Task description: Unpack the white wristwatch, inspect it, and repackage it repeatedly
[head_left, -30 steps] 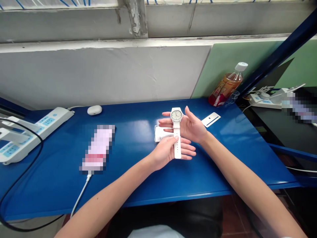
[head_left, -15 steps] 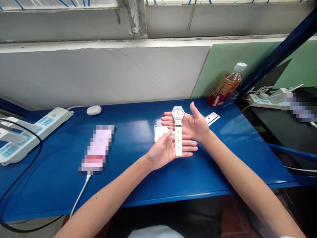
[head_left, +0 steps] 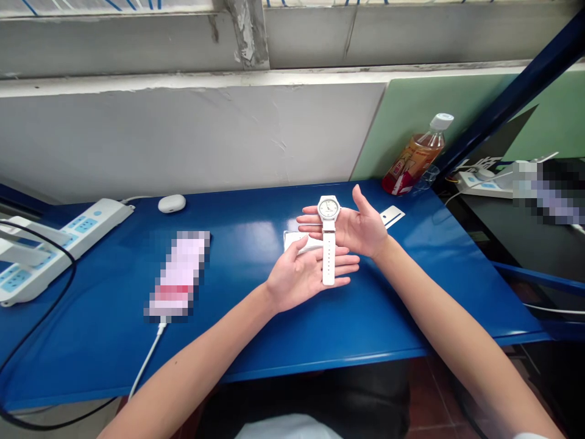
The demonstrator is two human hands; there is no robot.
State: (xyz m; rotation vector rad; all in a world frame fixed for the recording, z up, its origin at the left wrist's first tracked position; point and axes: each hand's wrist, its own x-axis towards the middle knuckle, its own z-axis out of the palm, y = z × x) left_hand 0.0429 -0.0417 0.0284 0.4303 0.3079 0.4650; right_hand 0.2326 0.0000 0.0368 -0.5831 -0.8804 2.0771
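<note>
Observation: I am viewing a white watch (head_left: 328,208) above the blue table (head_left: 247,274); its dial is resting face up on the fingers of the right hand (head_left: 365,231), palm open and thumb spread wide. Its strap (head_left: 328,256) is extending across the fingers of the left hand (head_left: 292,280), also open, with nothing pinched. I am noting a white item (head_left: 312,242) partly hidden behind the left hand, and a card (head_left: 390,216) beside the right. Handling judgement: with neither hand gripping, steady support is depending on level palms and matched hand movement; tilting would be risking a slide.
</note>
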